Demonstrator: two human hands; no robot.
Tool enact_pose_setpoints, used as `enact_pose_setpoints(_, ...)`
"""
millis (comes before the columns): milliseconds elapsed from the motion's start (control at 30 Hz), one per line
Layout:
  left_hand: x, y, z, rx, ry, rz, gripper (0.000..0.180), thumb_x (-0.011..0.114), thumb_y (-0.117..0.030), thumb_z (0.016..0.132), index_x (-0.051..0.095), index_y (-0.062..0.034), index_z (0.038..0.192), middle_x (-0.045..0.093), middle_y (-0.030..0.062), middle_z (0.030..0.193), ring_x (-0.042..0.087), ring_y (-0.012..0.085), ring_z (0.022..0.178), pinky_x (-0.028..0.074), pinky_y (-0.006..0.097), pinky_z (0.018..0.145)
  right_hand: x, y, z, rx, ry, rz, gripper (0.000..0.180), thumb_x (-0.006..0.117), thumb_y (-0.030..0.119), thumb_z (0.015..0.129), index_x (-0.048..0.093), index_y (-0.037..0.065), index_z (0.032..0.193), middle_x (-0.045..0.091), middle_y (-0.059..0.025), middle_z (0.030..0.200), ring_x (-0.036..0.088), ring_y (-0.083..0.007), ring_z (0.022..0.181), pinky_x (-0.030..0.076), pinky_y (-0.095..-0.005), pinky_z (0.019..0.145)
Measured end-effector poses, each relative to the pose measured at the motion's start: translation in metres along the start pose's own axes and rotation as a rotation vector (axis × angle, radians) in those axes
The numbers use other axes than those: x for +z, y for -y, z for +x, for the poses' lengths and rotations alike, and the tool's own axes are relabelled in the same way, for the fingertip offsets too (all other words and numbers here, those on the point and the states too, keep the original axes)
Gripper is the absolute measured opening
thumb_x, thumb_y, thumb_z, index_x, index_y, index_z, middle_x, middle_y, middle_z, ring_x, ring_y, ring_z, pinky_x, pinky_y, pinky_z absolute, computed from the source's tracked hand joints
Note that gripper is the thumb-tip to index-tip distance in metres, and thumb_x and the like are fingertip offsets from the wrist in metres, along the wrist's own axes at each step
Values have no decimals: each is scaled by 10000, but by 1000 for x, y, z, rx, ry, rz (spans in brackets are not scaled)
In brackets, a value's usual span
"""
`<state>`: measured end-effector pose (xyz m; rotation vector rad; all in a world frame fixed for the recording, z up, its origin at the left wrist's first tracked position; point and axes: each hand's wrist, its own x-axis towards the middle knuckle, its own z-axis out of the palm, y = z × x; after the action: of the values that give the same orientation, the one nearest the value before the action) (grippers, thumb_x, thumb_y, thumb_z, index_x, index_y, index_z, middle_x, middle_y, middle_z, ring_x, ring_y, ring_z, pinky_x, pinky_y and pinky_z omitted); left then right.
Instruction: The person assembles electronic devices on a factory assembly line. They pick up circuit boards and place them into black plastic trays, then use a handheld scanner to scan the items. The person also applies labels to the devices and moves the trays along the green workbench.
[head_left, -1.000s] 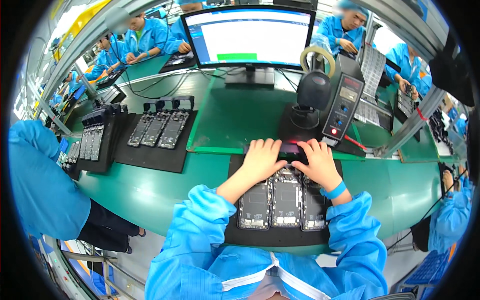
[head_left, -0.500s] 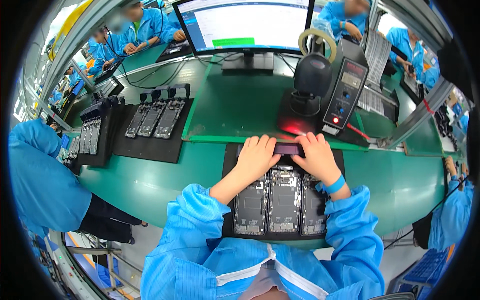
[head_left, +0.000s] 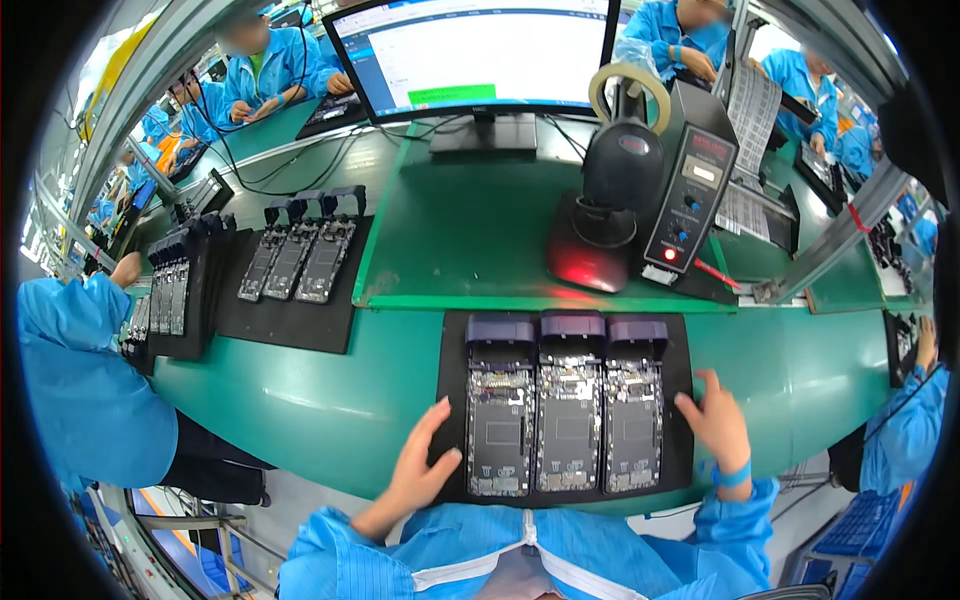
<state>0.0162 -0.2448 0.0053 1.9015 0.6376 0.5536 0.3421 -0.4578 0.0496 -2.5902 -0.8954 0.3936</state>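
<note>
Three phone-like boards with exposed circuitry, the left one [head_left: 500, 430], the middle one [head_left: 568, 430] and the right one [head_left: 633, 430], lie side by side on a black mat [head_left: 679, 365]. Dark purple raised pieces, such as the middle one [head_left: 571, 325], stand at their far ends. My left hand [head_left: 420, 462] hovers by the mat's left edge, fingers apart and holding nothing. Beside the right edge is my right hand [head_left: 718, 425], also open and bare of objects, with a blue band round its wrist.
Beyond the mat stand a monitor [head_left: 470, 60], a black scanner on a stand [head_left: 622, 165] glowing red at its base, and a control box [head_left: 692, 185]. To the left, another black mat [head_left: 290, 327] bears similar boards. A co-worker's blue sleeve [head_left: 75, 310] is at far left.
Both hands have let go of the purple piece at the middle board's far end. They have drawn back toward me and spread apart to either side of the mat.
</note>
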Motion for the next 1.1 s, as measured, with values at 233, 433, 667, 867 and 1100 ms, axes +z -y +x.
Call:
enact_pose_setpoints(233, 7, -10, 6, 72, -8, -208, 488, 496, -50, 750, 380, 14, 1220, 339, 167, 1307, 295, 270, 1238, 195, 362, 1023, 8, 7, -14, -52, -106, 164, 426, 616, 220, 742, 457, 42, 1094, 532, -163, 777, 508, -279, 648, 415, -375, 575)
enact_pose_setpoints(433, 7, -32, 11, 205, -49, 208, 532, 508, -29, 741, 340, 12, 1245, 253, 151, 1354, 249, 284, 1257, 191, 373, 1025, -20, 23, 2, 22, 39, -19, 315, 596, 278, 743, 529, 111, 1001, 589, -130, 704, 579, -310, 719, 451, -405, 602)
enact_pose_setpoints(667, 18, -38, 21, -264, -87, -910, 716, 491, -39, 727, 143, -21, 1352, 220, 145, 1375, 271, 243, 1238, 251, 331, 997, -54, 4, 90, -88, -519, 776, 277, 599, 205, 762, 606, 7, 956, 607, -60, 745, 524, -100, 635, 409, -241, 538)
enact_pose_setpoints(867, 24, -28, 41, -572, 166, -952, 414, 522, 39, 748, 424, 9, 1149, 531, 113, 1093, 499, 213, 1030, 375, 337, 906, -64, 25, 132, -19, -578, 1040, 285, 614, 244, 769, 631, -33, 831, 482, 33, 599, 370, -42, 483, 269, -218, 417)
enact_pose_setpoints(1100, 19, -20, 42, -503, 170, -1035, 461, 530, 35, 733, 401, 6, 1175, 517, 145, 1131, 508, 261, 1042, 389, 387, 919, -55, 36, 153, 8, -523, 1213, 216, 631, 236, 756, 603, 27, 711, 380, 77, 522, 290, -23, 425, 192, -215, 376)
